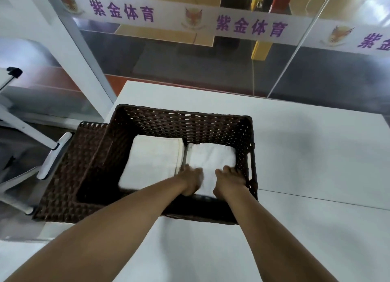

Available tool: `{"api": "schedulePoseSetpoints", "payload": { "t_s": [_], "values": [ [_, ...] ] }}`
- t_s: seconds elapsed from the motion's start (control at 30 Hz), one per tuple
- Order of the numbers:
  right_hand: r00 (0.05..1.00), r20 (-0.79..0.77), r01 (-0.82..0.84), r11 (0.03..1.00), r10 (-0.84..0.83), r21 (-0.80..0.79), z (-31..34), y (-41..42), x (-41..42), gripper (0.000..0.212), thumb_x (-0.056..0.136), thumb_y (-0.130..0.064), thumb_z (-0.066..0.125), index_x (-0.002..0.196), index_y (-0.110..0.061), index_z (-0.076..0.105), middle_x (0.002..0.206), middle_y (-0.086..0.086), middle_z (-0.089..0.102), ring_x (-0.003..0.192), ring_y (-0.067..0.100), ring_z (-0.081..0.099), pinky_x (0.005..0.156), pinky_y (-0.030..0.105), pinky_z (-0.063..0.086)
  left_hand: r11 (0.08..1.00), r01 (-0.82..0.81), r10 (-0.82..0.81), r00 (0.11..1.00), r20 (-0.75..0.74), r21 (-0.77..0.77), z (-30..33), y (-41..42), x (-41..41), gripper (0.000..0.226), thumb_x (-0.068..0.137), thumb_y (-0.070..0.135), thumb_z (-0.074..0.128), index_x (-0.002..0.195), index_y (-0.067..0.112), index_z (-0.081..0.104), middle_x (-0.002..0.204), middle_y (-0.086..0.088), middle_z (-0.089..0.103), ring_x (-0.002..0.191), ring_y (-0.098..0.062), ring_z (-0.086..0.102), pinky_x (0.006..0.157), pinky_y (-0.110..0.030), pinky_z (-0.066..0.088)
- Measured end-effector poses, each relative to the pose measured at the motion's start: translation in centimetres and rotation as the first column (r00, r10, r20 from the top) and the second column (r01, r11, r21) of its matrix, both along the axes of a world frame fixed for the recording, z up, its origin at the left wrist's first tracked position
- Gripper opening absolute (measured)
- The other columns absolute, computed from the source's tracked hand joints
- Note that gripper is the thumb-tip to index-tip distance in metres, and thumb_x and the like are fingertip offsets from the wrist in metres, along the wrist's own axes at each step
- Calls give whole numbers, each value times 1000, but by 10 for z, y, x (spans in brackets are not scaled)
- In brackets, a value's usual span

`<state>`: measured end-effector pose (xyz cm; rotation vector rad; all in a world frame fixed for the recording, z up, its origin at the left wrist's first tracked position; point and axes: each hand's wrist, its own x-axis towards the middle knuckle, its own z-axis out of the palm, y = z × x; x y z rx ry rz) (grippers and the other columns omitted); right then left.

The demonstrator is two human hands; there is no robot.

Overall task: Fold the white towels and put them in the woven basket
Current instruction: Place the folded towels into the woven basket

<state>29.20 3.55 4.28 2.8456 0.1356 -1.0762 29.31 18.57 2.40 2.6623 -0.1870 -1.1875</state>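
We see two folded white towels side by side in the woven basket (181, 123): the left towel (152, 161) and the right towel (211, 158). Our left hand (191, 181) and right hand (229, 181) rest on the right one, though whether either grip is closed is unclear. The basket sits on the white worktop (306, 155), its lid (69, 172) leaning at its left and a glass partition (190, 56) beyond.

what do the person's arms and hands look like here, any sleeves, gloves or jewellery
Both arms are bare along their whole visible length, with no sleeve edge in view. The left hand and right hand wear no gloves. No watch, bracelet or band shows on either wrist. The fingers are slightly blurred, so small rings cannot be ruled out. No markings show on the arms.
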Motion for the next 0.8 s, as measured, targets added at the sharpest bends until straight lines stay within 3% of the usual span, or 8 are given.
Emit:
{"api": "schedulePoseSetpoints", "payload": {
  "t_s": [0.07,0.2,0.37,0.53,0.8],
  "values": [
    [1000,1,8,1000,-8,26,-1,1,0,65,92,-30,54,152,-18,34,158,12,29,149,32,23,121,43,19,1000,13,-13,998,55,11,7,0,3,62,102,6,46,157,8,17,162,-24,13,150,-44,8,120,-43,15],
    [999,13,33,997,-35,76,5,2,1,61,94,-29,52,152,-17,35,158,10,30,149,30,22,119,42,23,990,142,-141,985,104,-5,11,8,2,62,103,11,40,158,11,12,162,-21,18,152,-37,3,122,-41,14],
    [993,105,21,974,-45,226,19,-2,0,61,97,-30,49,154,-20,32,161,6,30,151,29,19,120,41,24,994,112,-112,970,214,13,34,10,-7,70,99,26,53,159,25,17,166,-12,2,153,-34,6,120,-47,27],
    [965,261,-47,966,-21,254,33,-3,-11,61,98,-39,52,154,-27,32,157,8,34,145,33,31,114,46,29,990,127,-144,877,458,67,58,14,-21,58,94,28,59,148,21,39,158,-11,26,143,-34,28,113,-45,33],
    [857,506,-126,910,-101,395,58,-1,-44,57,94,-32,56,149,-27,41,153,4,42,136,32,43,108,45,38,998,36,-58,699,713,46,93,37,-65,39,89,32,54,127,19,58,135,-8,52,117,-35,52,94,-47,47]
  ]
}}
